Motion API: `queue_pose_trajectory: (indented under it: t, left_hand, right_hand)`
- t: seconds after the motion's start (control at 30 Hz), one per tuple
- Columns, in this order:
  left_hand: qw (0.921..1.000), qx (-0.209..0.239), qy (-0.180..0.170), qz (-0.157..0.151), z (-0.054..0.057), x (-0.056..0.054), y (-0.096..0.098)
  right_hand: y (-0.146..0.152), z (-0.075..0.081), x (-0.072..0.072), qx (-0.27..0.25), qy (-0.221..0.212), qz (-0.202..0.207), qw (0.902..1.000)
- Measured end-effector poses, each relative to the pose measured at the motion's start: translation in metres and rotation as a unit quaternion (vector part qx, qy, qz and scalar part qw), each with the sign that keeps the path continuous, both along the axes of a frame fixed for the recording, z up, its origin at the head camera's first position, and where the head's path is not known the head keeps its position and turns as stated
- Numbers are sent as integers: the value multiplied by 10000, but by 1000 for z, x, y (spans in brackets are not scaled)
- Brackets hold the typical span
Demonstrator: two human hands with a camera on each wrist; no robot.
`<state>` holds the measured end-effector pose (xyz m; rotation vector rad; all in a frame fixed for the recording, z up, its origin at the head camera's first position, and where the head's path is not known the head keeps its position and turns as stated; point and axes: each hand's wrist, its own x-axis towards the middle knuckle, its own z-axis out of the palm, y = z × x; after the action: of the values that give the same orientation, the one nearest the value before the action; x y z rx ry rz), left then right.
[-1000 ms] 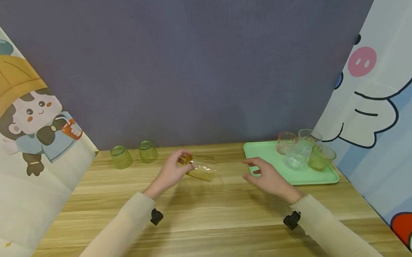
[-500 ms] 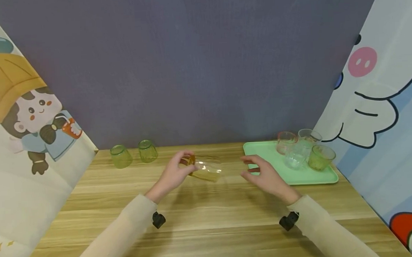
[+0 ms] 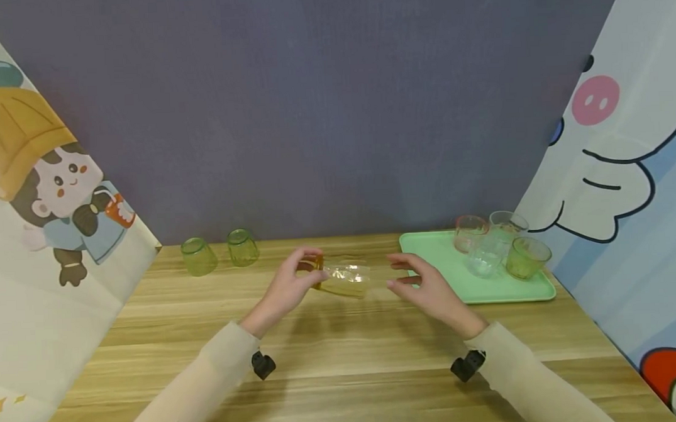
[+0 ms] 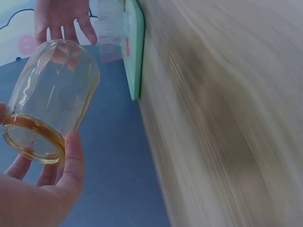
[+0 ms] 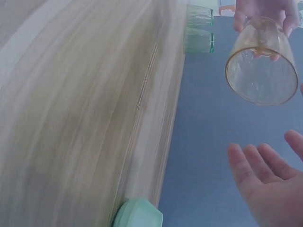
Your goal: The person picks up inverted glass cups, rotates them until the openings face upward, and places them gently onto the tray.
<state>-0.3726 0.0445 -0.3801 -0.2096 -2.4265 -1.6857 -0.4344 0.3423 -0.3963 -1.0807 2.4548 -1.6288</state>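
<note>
Now, amber glass (image 3: 347, 281): in the air over the desk (image 3: 345, 368), left of the tray (image 3: 439, 266), nearly on its side, with base away from the tray and open rim toward the tray.
Left hand (image 3: 291, 279): farther left of the tray, with fingers clamped round the thick amber base, leaving wall and rim free.
Right hand (image 3: 423, 288): by the tray's left edge, with fingers apart, curved and holding nothing, aimed at the rim across a small gap.
Step in hand, by the look of it: offering the glass rim first to the right fingers.
Right approach: come in level from the tray side, spread wider than the rim, to close round the outer wall without knocking the lip.
Left hold: keep steady on the base until sure of a second grip, then loosen slowly, without twisting.
Smooth wall: likely slippery, so use broad contact and a gentle squeeze rather than a tip-only pinch.
Outer green glass (image 3: 200, 258) and inner green glass (image 3: 243, 248): far left of the tray, narrow ends up, safely out of reach of a slip.
Pink-rimmed glass (image 3: 470, 233), front clear glass (image 3: 484, 262), rear clear glass (image 3: 508, 225), yellow-green glass (image 3: 527, 259): grouped on the tray's right part, perhaps touching, too overlapped to be sure.
</note>
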Motion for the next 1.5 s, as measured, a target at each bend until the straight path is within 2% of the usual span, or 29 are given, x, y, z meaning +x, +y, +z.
queue_pose_trajectory:
  t: [0.3, 0.77, 1.17, 1.5]
  left_hand:
    - [9994, 272, 98, -208, 0, 3, 7]
    - [9960, 785, 185, -388, 4, 12, 19]
    - [9915, 1203, -125, -485, -3, 12, 20]
    - [9891, 1382, -282, -429, -2, 14, 22]
  right_hand:
    - [-5, -2, 4, -339, -336, 179, 9987]
    - [-11, -3, 9, -979, -309, 684, 9924]
    - [-12, 2, 13, -1118, -591, 1005, 9869]
    - [-14, 4, 13, -1147, -759, 1090, 9845]
